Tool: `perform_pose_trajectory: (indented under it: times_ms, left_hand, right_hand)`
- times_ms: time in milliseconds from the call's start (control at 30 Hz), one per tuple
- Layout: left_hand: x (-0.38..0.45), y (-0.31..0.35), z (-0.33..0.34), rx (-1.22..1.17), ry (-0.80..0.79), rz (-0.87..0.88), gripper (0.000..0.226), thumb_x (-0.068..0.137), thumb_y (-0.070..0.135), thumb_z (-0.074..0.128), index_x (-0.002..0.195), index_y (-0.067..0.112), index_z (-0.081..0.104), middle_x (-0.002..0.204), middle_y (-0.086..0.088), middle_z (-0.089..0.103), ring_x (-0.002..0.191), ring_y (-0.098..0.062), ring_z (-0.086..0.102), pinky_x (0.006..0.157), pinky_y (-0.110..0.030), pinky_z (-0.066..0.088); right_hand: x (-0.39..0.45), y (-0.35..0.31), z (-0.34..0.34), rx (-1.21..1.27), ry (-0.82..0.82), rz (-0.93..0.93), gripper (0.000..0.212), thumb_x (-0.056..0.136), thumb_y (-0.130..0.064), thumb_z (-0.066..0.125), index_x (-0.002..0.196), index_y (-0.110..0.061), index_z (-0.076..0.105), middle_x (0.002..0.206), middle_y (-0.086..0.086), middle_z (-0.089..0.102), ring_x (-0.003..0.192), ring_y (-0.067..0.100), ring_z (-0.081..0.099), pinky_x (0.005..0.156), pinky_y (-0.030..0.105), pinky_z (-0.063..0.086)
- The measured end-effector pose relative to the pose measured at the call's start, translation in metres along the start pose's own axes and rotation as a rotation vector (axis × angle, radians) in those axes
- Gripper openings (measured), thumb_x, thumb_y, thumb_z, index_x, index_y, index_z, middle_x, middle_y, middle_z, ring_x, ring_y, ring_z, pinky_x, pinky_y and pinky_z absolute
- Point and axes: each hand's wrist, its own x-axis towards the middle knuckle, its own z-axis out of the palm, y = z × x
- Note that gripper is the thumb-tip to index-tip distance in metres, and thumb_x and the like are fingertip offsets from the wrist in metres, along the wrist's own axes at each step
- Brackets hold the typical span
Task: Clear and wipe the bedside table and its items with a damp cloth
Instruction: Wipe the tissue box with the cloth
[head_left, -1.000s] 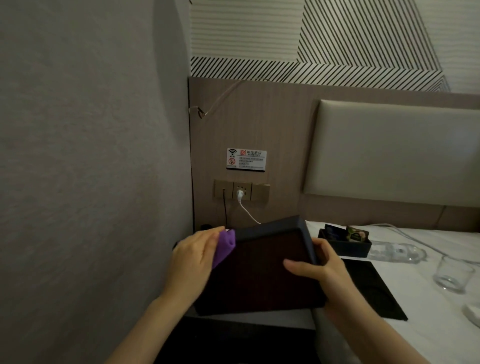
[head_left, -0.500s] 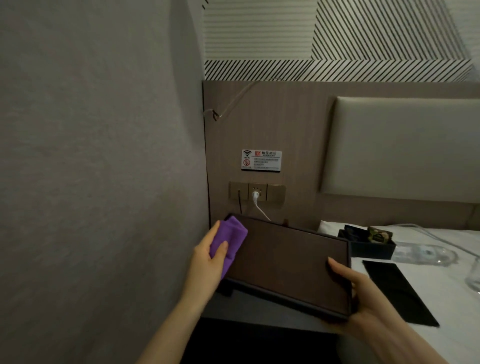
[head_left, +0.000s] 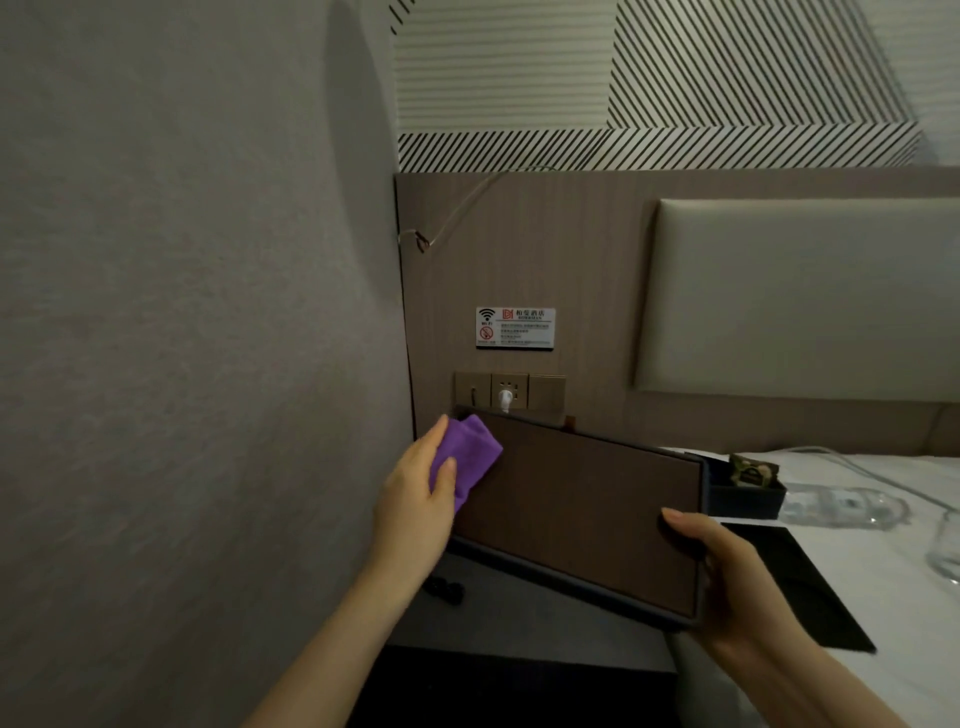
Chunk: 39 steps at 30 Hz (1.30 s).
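Bedding (head_left: 883, 597) beside the bedside table (head_left: 519, 618) already holds a box (head_left: 748, 488), bottle (head_left: 836, 506) and glass (head_left: 945, 556), so clearing looks done. Above the table, the right hand (head_left: 727, 577) grips the tray (head_left: 582, 509) while the left hand (head_left: 415, 493) presses a purple cloth (head_left: 467, 457) to its corner; wiping seems barely begun.

the tray (head_left: 576, 514), held tilted above the bedside table (head_left: 519, 618), covers most of its top, leaving a low gap beneath where a small dark object (head_left: 442, 591) lies. the wall (head_left: 197, 364) stands close on the left, the plug (head_left: 504, 401) just behind. on the bed, a black box (head_left: 748, 496), bottle (head_left: 836, 506) and dark mat (head_left: 795, 587) crowd the right.
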Motion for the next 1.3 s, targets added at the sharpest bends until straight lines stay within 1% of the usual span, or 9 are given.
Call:
perform_pose_trajectory:
  times_ms: [100, 233, 433, 600, 733, 1067, 1133, 1233, 1300]
  left_hand:
    - [0.008, 0.007, 0.01, 0.375, -0.077, 0.112, 0.054, 0.101, 0.044, 0.026, 0.152, 0.033, 0.011, 0.16, 0.01, 0.008, 0.147, -0.013, 0.006, 0.115, -0.032, 0.007]
    - [0.01, 0.019, 0.024, 0.55, -0.202, 0.154, 0.057, 0.099, 0.053, 0.012, 0.15, 0.036, -0.008, 0.159, 0.012, -0.013, 0.145, -0.013, -0.017, 0.111, -0.038, -0.013]
    - [-0.043, 0.043, 0.071, 0.47, -0.385, 0.295, 0.057, 0.096, 0.054, 0.01, 0.148, 0.042, -0.009, 0.156, 0.02, -0.014, 0.145, -0.01, -0.017, 0.11, -0.035, -0.017]
    - [-0.025, 0.032, 0.064, 0.489, -0.337, 0.275, 0.052, 0.099, 0.052, 0.013, 0.149, 0.045, -0.003, 0.16, 0.017, -0.004, 0.147, -0.009, -0.009, 0.112, -0.033, -0.01]
    - [-0.002, 0.014, 0.047, 0.492, -0.311, 0.11, 0.051, 0.101, 0.049, 0.012, 0.149, 0.043, -0.003, 0.16, 0.013, -0.006, 0.147, -0.01, -0.01, 0.115, -0.036, -0.007]
    - [-0.051, 0.014, 0.045, 0.495, -0.291, -0.046, 0.053, 0.101, 0.046, 0.014, 0.15, 0.037, -0.003, 0.161, 0.008, -0.006, 0.147, -0.015, -0.011, 0.117, -0.038, -0.005]
    - [-0.068, 0.034, 0.059, 0.473, -0.351, 0.027, 0.054, 0.1, 0.048, 0.016, 0.15, 0.038, 0.0, 0.161, 0.009, -0.006, 0.146, -0.013, -0.014, 0.115, -0.036, -0.009]
    - [-0.08, 0.05, 0.07, 0.467, -0.428, 0.131, 0.054, 0.1, 0.05, 0.016, 0.151, 0.038, 0.004, 0.161, 0.011, -0.002, 0.146, -0.01, -0.012, 0.111, -0.034, -0.016]
    - [-0.078, 0.045, 0.069, 0.457, -0.449, 0.153, 0.054, 0.099, 0.05, 0.016, 0.151, 0.04, 0.005, 0.161, 0.013, 0.001, 0.147, -0.008, -0.009, 0.11, -0.032, -0.016]
  right_hand:
    - [-0.002, 0.008, 0.003, 0.019, 0.02, -0.004, 0.075, 0.046, -0.024, 0.081, 0.117, -0.015, 0.06, 0.098, 0.018, 0.074, 0.085, 0.037, 0.073, 0.069, 0.043, 0.058]
    - [-0.007, 0.014, 0.017, 0.093, 0.009, 0.001, 0.036, 0.066, -0.02, 0.075, 0.099, -0.016, 0.061, 0.082, 0.018, 0.075, 0.069, 0.034, 0.073, 0.049, 0.04, 0.058]
    - [-0.002, 0.025, 0.041, 0.132, 0.049, 0.041, 0.023, 0.061, -0.021, 0.069, 0.082, -0.011, 0.07, 0.071, 0.018, 0.073, 0.063, 0.031, 0.07, 0.056, 0.039, 0.059]
    - [-0.006, 0.028, 0.034, 0.109, 0.11, 0.083, 0.053, 0.053, -0.027, 0.076, 0.103, -0.013, 0.066, 0.099, 0.023, 0.072, 0.087, 0.038, 0.069, 0.063, 0.042, 0.057]
    - [-0.01, 0.026, 0.028, 0.103, 0.108, 0.062, 0.049, 0.053, -0.021, 0.076, 0.098, -0.017, 0.056, 0.11, 0.024, 0.067, 0.094, 0.041, 0.068, 0.066, 0.046, 0.057]
    - [-0.008, 0.035, 0.025, 0.278, 0.116, 0.048, 0.021, 0.074, -0.019, 0.07, 0.093, -0.012, 0.067, 0.074, 0.016, 0.074, 0.055, 0.03, 0.071, 0.043, 0.041, 0.057]
    - [-0.008, 0.036, 0.03, 0.329, 0.118, 0.075, 0.013, 0.08, -0.019, 0.066, 0.083, -0.008, 0.071, 0.067, 0.016, 0.073, 0.049, 0.028, 0.069, 0.038, 0.038, 0.053]
    - [-0.01, 0.039, 0.033, 0.377, 0.136, 0.14, 0.031, 0.076, -0.023, 0.067, 0.051, -0.005, 0.074, 0.058, 0.014, 0.07, 0.041, 0.024, 0.066, 0.034, 0.034, 0.05]
    - [-0.014, 0.041, 0.03, 0.384, 0.141, 0.148, 0.024, 0.067, -0.022, 0.07, 0.05, -0.006, 0.074, 0.063, 0.015, 0.072, 0.046, 0.025, 0.068, 0.037, 0.037, 0.053]
